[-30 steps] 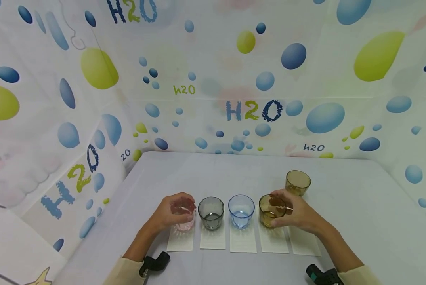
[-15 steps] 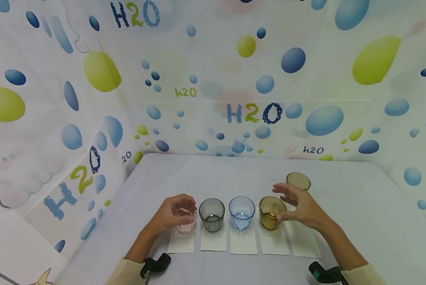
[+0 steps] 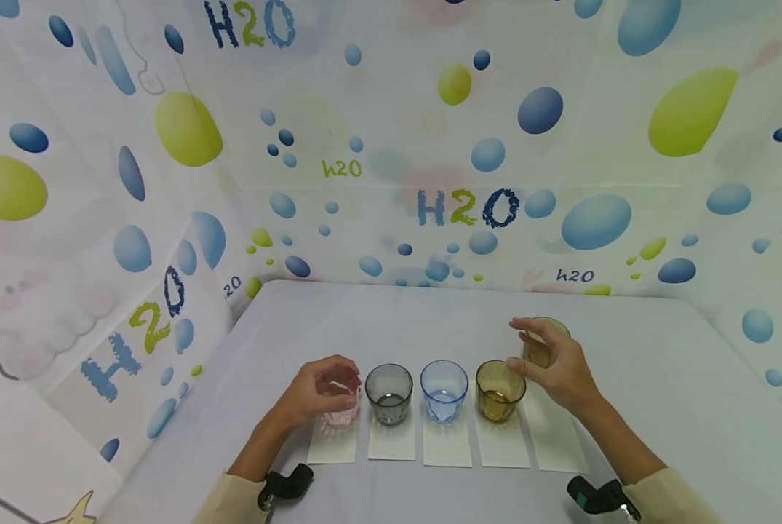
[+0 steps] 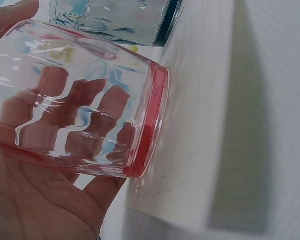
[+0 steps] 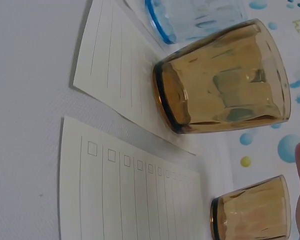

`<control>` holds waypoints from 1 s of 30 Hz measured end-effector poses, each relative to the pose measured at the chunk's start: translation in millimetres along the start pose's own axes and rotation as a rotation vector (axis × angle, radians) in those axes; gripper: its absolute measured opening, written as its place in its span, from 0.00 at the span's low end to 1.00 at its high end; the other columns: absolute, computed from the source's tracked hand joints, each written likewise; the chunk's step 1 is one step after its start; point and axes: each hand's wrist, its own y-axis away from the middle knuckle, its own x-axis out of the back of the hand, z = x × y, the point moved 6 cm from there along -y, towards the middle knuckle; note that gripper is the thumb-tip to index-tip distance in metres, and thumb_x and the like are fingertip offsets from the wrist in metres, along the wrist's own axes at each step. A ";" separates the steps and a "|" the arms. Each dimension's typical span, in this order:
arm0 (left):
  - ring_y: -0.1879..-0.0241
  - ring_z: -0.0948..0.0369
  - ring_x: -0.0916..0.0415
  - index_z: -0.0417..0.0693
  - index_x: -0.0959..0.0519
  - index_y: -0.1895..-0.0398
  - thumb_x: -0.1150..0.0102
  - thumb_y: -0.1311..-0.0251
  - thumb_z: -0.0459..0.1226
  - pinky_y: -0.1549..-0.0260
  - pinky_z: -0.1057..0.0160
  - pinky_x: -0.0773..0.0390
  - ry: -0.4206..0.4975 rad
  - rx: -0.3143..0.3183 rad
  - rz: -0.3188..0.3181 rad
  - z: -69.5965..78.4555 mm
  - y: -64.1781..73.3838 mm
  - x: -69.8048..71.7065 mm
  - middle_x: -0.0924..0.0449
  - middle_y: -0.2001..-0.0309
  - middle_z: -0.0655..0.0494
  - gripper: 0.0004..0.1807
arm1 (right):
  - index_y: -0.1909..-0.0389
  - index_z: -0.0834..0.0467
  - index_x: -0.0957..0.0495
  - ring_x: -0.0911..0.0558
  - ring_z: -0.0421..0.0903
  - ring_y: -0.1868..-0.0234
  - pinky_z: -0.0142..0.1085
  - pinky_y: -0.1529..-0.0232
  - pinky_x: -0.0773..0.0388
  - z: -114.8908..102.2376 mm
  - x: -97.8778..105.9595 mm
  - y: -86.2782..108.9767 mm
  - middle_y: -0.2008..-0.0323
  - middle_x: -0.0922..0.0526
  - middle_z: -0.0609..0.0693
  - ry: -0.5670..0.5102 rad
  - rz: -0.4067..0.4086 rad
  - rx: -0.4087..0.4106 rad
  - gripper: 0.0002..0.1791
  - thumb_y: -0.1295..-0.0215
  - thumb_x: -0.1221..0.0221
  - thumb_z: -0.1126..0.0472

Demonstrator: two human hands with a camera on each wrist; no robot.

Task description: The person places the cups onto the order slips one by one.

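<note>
In the head view, my left hand [image 3: 315,393] curls round a pink-tinted glass [image 4: 149,120] at the left end of a row. The left wrist view shows the fingers wrapped behind its clear wall. My right hand [image 3: 564,371] holds nothing, its fingers loosely bent in front of the rear amber glass [image 3: 538,354]; whether they touch it I cannot tell. Just left of that hand, the front amber glass [image 3: 497,399] stands upright on a paper card [image 3: 505,453]. Between the two hands are a grey glass [image 3: 388,399] and a blue glass [image 3: 444,397].
Paper cards lie side by side under the row; the rightmost card [image 3: 559,440] has no glass on it and bears lines and small boxes in the right wrist view. A white cloth covers the table [image 3: 391,316]. Behind it hangs a patterned backdrop [image 3: 338,94].
My right hand has let go of the front amber glass and moved back and right to the rear amber glass. My left hand has stayed on the pink glass.
</note>
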 end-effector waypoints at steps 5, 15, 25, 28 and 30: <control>0.58 0.44 0.17 0.31 0.23 0.48 0.32 0.45 0.32 0.57 0.57 0.16 0.005 0.002 0.002 -0.7 1.2 0.0 0.17 0.58 0.39 0.22 | 0.36 0.64 0.27 0.23 0.37 0.36 0.28 0.40 0.28 1.3 2.9 -2.8 0.37 0.23 0.60 0.073 0.052 0.024 0.28 0.38 0.32 0.71; 0.58 0.49 0.16 0.32 0.23 0.48 0.32 0.44 0.32 0.57 0.56 0.16 -0.002 -0.002 -0.006 0.3 -0.3 0.8 0.16 0.58 0.41 0.21 | 0.32 0.62 0.29 0.39 0.65 0.25 0.61 0.29 0.41 12.2 9.8 -10.2 0.28 0.33 0.63 0.302 0.078 0.053 0.32 0.37 0.33 0.63; 0.58 0.48 0.16 0.32 0.23 0.48 0.32 0.44 0.34 0.56 0.57 0.16 -0.029 0.015 -0.002 -1.0 0.3 1.7 0.16 0.58 0.40 0.22 | 0.33 0.65 0.31 0.47 0.66 0.23 0.70 0.30 0.51 30.5 14.4 -18.8 0.33 0.29 0.65 0.334 0.080 0.034 0.33 0.37 0.33 0.62; 0.58 0.48 0.16 0.32 0.23 0.48 0.32 0.44 0.34 0.56 0.58 0.16 -0.029 0.012 -0.002 -1.0 0.2 1.4 0.16 0.57 0.40 0.22 | 0.33 0.65 0.31 0.47 0.65 0.23 0.71 0.31 0.50 34.2 14.2 -18.6 0.32 0.30 0.65 0.340 0.070 0.011 0.33 0.36 0.33 0.60; 0.58 0.49 0.16 0.32 0.23 0.48 0.32 0.44 0.34 0.56 0.58 0.16 -0.029 0.011 -0.003 -1.1 0.4 1.1 0.16 0.57 0.40 0.22 | 0.33 0.65 0.31 0.48 0.65 0.23 0.72 0.32 0.49 36.7 13.8 -18.5 0.32 0.31 0.66 0.347 0.061 -0.011 0.32 0.36 0.33 0.59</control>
